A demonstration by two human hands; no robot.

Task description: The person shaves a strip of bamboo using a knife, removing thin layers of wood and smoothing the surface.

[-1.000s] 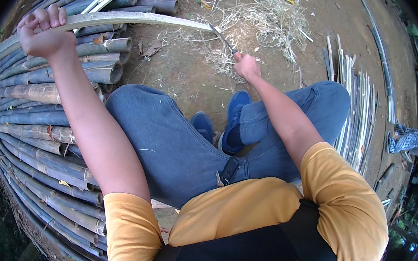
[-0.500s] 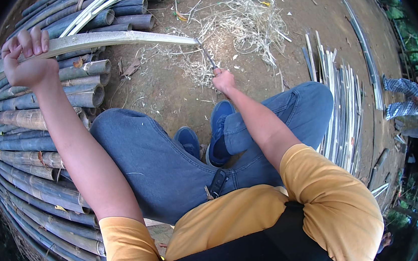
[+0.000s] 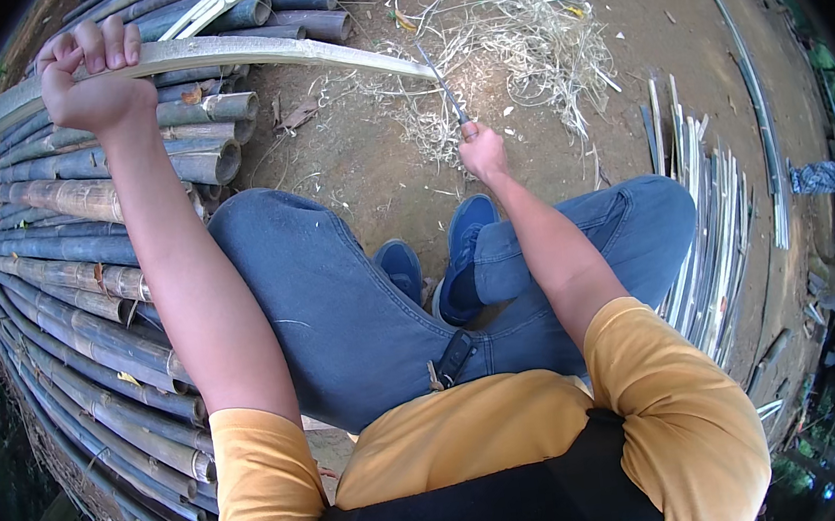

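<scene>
A: Report the condition of the left hand (image 3: 91, 83).

B: It is raised, arm extended, and clenched around a long pale bamboo strip (image 3: 247, 54). The fingers wrap over the top edge of the strip.

A: Where does the strip run?

B: From the upper left rim of the head view, through the left hand, then rightward and slightly down to its far end above the bare ground (image 3: 368, 165). It passes over the stack of bamboo poles (image 3: 78, 283) on the person's left.

A: And the right hand (image 3: 480, 150)?

B: Closed around the handle of a knife (image 3: 446, 92). The thin blade points up and away from the person, and its tip meets the far end of the strip.

A: What surrounds the working point?

B: A loose pile of pale shavings (image 3: 528, 49) lies on the ground just beyond the blade. To the person's right, a row of split bamboo slats (image 3: 720, 221) lies on the ground, well apart from both hands.

A: Body position?

B: The person is seated, in blue trousers and blue shoes (image 3: 462, 256), with the feet near each other below the right hand.
</scene>
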